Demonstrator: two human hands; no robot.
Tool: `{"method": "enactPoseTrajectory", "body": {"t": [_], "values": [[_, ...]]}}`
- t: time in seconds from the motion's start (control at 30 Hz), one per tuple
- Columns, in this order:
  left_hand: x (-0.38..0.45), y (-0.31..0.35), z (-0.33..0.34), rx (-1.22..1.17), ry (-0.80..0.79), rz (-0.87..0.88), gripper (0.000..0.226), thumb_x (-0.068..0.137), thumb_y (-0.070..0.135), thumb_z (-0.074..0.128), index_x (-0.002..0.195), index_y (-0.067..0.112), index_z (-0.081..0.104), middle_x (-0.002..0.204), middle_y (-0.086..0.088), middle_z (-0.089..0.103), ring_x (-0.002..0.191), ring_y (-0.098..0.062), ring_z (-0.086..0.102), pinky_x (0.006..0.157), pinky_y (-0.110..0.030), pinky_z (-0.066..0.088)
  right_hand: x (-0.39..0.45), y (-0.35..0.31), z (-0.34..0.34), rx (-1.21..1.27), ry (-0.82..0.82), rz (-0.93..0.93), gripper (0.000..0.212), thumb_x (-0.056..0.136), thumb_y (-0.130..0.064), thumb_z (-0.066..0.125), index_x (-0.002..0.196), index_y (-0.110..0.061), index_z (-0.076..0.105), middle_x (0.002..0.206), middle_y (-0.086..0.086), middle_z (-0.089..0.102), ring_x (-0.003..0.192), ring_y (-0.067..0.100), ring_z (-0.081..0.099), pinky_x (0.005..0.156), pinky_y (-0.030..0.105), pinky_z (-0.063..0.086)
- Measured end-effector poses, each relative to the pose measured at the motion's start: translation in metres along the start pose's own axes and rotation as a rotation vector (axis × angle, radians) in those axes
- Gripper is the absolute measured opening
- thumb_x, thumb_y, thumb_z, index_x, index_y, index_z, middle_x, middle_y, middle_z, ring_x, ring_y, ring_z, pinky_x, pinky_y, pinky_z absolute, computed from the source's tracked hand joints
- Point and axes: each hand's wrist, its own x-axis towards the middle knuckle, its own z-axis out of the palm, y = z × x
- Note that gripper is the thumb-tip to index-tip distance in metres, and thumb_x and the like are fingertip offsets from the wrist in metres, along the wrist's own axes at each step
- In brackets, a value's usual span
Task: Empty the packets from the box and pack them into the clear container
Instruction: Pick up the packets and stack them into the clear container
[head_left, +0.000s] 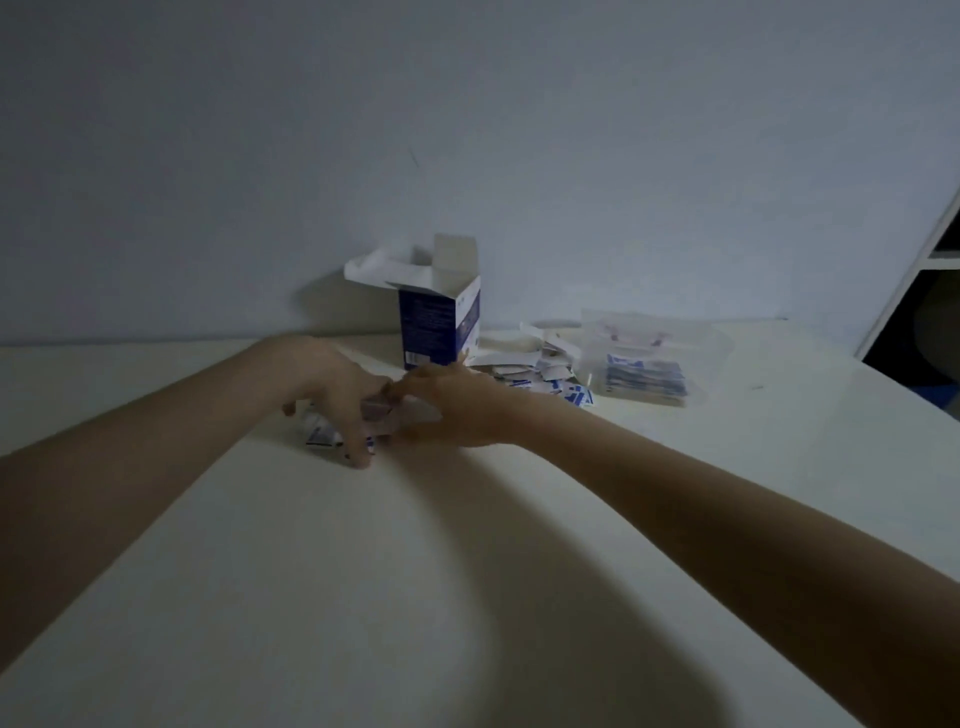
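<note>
1. The white table top (467, 571) carries all the things, and a plain pale wall (467, 104) stands behind it.
2. The left hand (332, 384) is over a small stack of white and blue paper packets (379, 415) in the middle of the table. Its fingers are curled down around the left side of this stack, and the fingertips touch the table.
3. The right hand (457, 405) meets the same stack from the right side. Its thumb and fingers close on the stack, so both hands grasp it together.
4. One or two more packets (322, 434) lie flat under the left hand, partly hidden by the fingers.
5. The blue and white cardboard box (440, 325) stands upright behind the hands, near the wall. Its top flaps are open; I cannot see what is inside.
6. A loose heap of white and blue packets (535, 371) lies on the table just to the right of the box.
7. The clear plastic container (649, 358) is to the right of this heap, well apart from the hands. Some packets (644, 379) already lie flat inside it.
8. A dark shelf unit with white frame (924, 291) shows at the right edge.
</note>
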Motion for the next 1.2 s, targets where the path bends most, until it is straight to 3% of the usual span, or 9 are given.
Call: {"method": "enactPoseTrajectory", "body": {"t": [0.1,0.2,0.3,0.47,0.6,0.77,0.97,1.07,1.2], "values": [[0.006,-0.018,0.011,-0.084,0.063,0.094,0.081,0.058,0.049,0.080,0.126,0.041,0.035,0.126,0.006,0.046,0.113,-0.020,0.051,0.093,-0.042,0.052,0.011,-0.006,0.016,0.012,-0.056,0.051,0.055,0.089,-0.053,0.045,0.140,-0.035,0.034,0.147,0.002,0.034,0.132,0.032,0.036,0.108,0.048,0.032],[0.009,-0.020,0.016,-0.153,0.136,0.199,0.068,0.063,0.039,0.080,0.117,0.044,0.040,0.109,0.013,0.054,0.101,-0.016,0.057,0.090,-0.039,0.053,0.005,0.001,0.018,-0.004,0.007,-0.005,0.043,0.090,-0.041,0.048,0.130,-0.025,0.051,0.132,0.006,0.053,0.119,0.029,0.051,0.100,0.043,0.042],[0.011,-0.013,0.016,-0.150,0.199,0.250,0.074,0.062,0.041,0.079,0.124,0.042,0.040,0.121,0.008,0.050,0.105,-0.019,0.056,0.092,-0.038,0.050,-0.007,0.017,0.010,-0.035,-0.008,0.027,0.032,0.091,-0.027,0.052,0.121,-0.018,0.060,0.124,0.004,0.060,0.112,0.023,0.056,0.096,0.030,0.043],[0.015,0.013,0.015,-0.204,0.371,0.333,0.043,0.075,0.029,0.075,0.113,0.026,0.054,0.097,0.010,0.049,0.082,-0.011,0.051,0.061,-0.021,0.038,-0.025,0.033,-0.006,0.100,0.064,0.190,0.023,0.088,-0.012,0.054,0.107,-0.009,0.067,0.112,0.007,0.066,0.103,0.023,0.059,0.085,0.024,0.043],[0.020,0.029,0.012,-0.286,0.414,0.387,0.029,0.076,0.018,0.071,0.104,0.023,0.063,0.095,0.006,0.055,0.079,-0.012,0.056,0.061,-0.022,0.041,-0.024,0.035,-0.005,0.174,0.134,0.307,0.022,0.088,-0.024,0.055,0.091,-0.005,0.064,0.090,0.008,0.062,0.083,0.025,0.055,0.060,0.025,0.042],[0.018,0.030,0.006,-0.497,0.437,0.421,0.024,0.083,0.006,0.064,0.105,0.015,0.065,0.070,0.004,0.050,0.059,-0.005,0.046,0.054,-0.016,0.035,-0.019,0.038,0.002,0.219,0.177,0.391,0.032,0.079,-0.011,0.065,0.110,-0.010,0.056,0.112,0.009,0.061,0.091,0.023,0.057,0.065,0.025,0.042],[0.022,0.016,0.005,-0.854,0.569,0.364,0.025,0.083,-0.004,0.062,0.083,0.021,0.057,0.069,-0.004,0.052,0.063,-0.013,0.049,0.055,-0.016,0.041,-0.029,0.051,-0.017,0.326,0.283,0.433,0.023,0.084,-0.007,0.063,0.106,-0.002,0.065,0.090,0.008,0.059,0.078,0.018,0.053,0.054,0.015,0.039],[0.021,0.022,0.004,-1.045,0.602,0.349,0.026,0.083,-0.004,0.063,0.094,0.014,0.048,0.067,-0.006,0.053,0.056,-0.013,0.052,0.044,-0.011,0.046,-0.032,0.053,-0.026,0.693,0.417,0.490,0.020,0.092,-0.011,0.052,0.100,0.003,0.064,0.094,0.017,0.068,0.069,0.018,0.057,0.056,0.017,0.047],[0.020,0.039,0.001,-1.096,0.668,0.382,0.039,0.080,0.001,0.068,0.108,0.013,0.044,0.071,-0.005,0.060,0.057,-0.009,0.061,0.061,-0.022,0.052,-0.030,0.045,-0.029,1.187,0.349,0.483,0.021,0.097,-0.014,0.044,0.096,-0.002,0.061,0.081,0.006,0.061,0.067,0.014,0.053,0.059,0.021,0.044]]}}
